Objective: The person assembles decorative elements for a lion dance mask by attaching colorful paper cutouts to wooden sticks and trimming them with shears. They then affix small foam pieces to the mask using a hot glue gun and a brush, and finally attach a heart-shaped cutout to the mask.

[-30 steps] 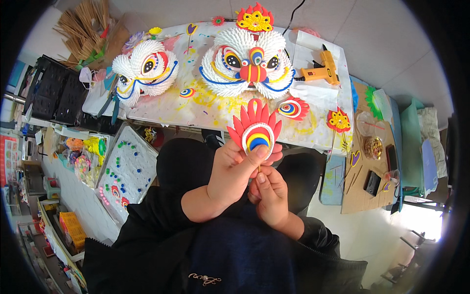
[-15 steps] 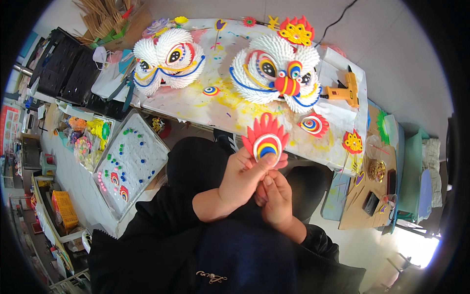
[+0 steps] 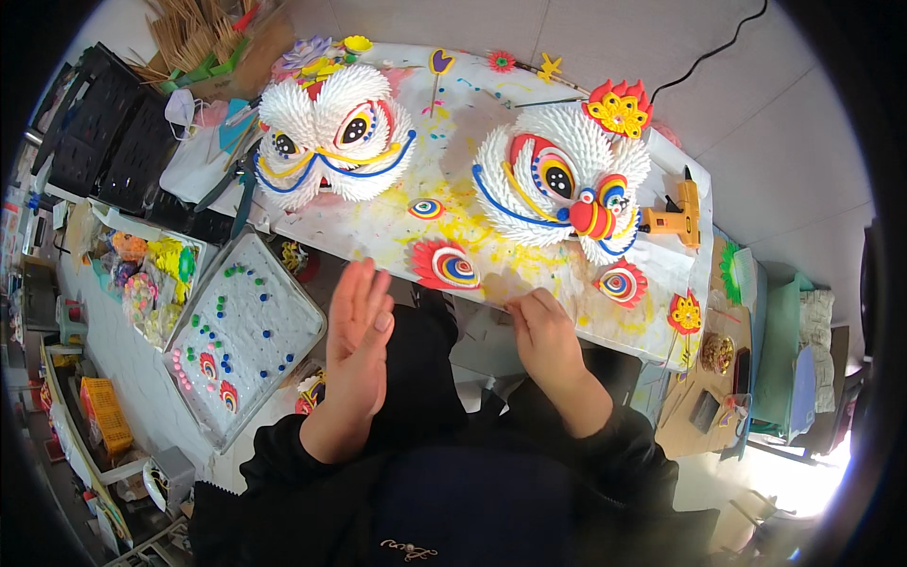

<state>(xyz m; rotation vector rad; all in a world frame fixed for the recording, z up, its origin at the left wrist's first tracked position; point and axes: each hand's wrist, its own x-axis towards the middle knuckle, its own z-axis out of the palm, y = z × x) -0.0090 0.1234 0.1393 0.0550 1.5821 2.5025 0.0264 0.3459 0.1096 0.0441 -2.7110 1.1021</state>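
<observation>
The ornament (image 3: 448, 266), red-fringed with white, yellow and blue rings, lies on the worktop (image 3: 373, 238). My left hand (image 3: 357, 345) extends straight-fingered, empty; my right hand (image 3: 550, 338) curls, its hold unclear.

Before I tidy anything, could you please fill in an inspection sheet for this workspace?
Surface: white table, stained mostly yellow.
Handled things: red-fringed eye piece lies near the front edge; left lion head and right lion head sit farther back.
Clutter: orange glue gun at right; ball-strewn tray at left.
Hands: left hand open, nothing seen in it; right hand pinched, contents unclear.
Cables: black cable beyond the far edge.
Surroundings: black crates left, teal bin right.
</observation>
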